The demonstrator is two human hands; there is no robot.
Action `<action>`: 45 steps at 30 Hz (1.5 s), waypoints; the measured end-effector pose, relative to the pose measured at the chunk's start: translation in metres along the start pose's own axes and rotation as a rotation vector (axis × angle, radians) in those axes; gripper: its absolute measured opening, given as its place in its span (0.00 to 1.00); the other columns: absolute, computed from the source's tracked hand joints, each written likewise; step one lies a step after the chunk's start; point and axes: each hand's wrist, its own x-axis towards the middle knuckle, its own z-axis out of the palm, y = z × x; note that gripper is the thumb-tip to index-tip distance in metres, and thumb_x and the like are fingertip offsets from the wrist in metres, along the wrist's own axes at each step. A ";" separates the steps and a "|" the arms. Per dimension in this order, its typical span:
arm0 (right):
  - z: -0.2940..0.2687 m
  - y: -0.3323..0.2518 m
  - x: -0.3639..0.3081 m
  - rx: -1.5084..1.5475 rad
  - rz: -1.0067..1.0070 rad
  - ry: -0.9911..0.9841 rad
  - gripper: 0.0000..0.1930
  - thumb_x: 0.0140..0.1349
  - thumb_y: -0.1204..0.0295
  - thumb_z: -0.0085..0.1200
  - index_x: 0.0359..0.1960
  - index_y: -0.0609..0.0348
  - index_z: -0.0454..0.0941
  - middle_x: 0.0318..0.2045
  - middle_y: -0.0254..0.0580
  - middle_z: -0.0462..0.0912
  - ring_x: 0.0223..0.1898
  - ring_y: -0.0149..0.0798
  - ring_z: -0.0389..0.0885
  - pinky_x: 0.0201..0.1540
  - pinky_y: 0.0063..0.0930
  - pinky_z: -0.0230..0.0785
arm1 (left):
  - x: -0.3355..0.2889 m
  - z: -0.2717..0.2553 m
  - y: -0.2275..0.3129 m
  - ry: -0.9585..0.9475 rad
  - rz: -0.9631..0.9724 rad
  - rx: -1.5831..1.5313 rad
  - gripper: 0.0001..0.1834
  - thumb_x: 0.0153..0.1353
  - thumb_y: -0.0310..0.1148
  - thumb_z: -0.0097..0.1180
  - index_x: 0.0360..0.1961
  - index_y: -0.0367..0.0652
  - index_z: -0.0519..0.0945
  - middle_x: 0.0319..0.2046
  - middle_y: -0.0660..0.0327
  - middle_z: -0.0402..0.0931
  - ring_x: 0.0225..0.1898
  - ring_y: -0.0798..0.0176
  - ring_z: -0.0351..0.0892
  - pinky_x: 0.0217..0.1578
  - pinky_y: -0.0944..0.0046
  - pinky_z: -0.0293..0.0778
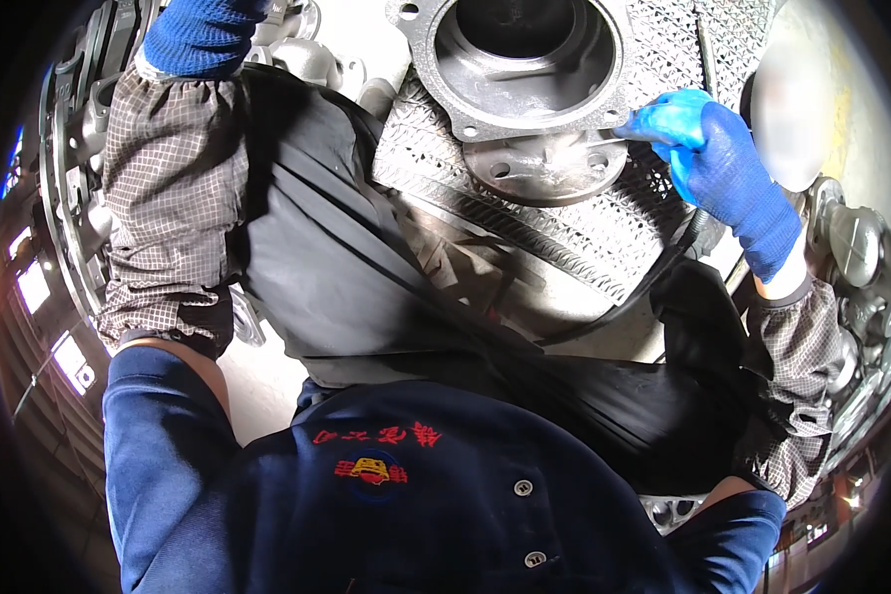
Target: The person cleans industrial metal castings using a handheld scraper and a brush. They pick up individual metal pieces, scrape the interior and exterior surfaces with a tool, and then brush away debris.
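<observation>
A grey cast-metal pipe fitting (523, 124) stands in front of me, its wide round mouth facing up and a square flange with bolt holes around it. Below that flange juts a round, shinier flange (554, 176) with holes of its own. My right hand (708, 148), in a blue coated glove, is closed at the fitting's right side. Its fingertips are at the flange corner, around a thin thing too small to make out. At the upper left, my left hand (208, 35) wears a blue glove as well; the picture's edge cuts off its fingers.
Under the fitting lies a textured metal plate (589, 252) with a raised pattern. A dark cable (653, 282) curves along its right side. More metal castings stand at the right (851, 243) and upper left (307, 59). A black apron (337, 247) covers my legs.
</observation>
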 end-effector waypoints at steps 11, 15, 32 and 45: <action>0.000 -0.009 0.009 -0.179 0.006 -0.044 0.15 0.48 0.80 0.51 0.34 0.45 0.83 0.24 0.40 0.79 0.30 0.47 0.79 0.31 0.38 0.74 | -0.001 0.001 -0.002 -0.005 0.000 0.005 0.17 0.51 0.35 0.61 0.43 0.44 0.82 0.40 0.53 0.81 0.28 0.53 0.80 0.32 0.62 0.76; -0.003 -0.009 0.008 -0.172 -0.003 -0.019 0.15 0.48 0.80 0.50 0.34 0.46 0.83 0.25 0.42 0.79 0.30 0.47 0.79 0.31 0.38 0.74 | 0.001 0.001 -0.003 0.006 0.007 0.008 0.16 0.51 0.35 0.61 0.43 0.44 0.82 0.40 0.53 0.81 0.28 0.53 0.80 0.31 0.62 0.76; -0.006 -0.007 0.007 -0.195 -0.037 -0.017 0.16 0.48 0.80 0.51 0.35 0.43 0.84 0.25 0.40 0.79 0.27 0.48 0.79 0.33 0.38 0.75 | 0.006 0.005 -0.021 0.045 0.049 0.086 0.16 0.51 0.35 0.61 0.42 0.44 0.83 0.39 0.54 0.81 0.27 0.54 0.80 0.31 0.62 0.76; 0.032 -0.056 -0.007 -0.054 -0.257 -0.081 0.23 0.45 0.84 0.47 0.46 0.56 0.78 0.44 0.43 0.82 0.42 0.49 0.81 0.40 0.37 0.75 | 0.003 0.017 -0.050 0.143 0.184 0.283 0.15 0.51 0.36 0.62 0.41 0.44 0.83 0.39 0.54 0.81 0.26 0.55 0.80 0.30 0.62 0.77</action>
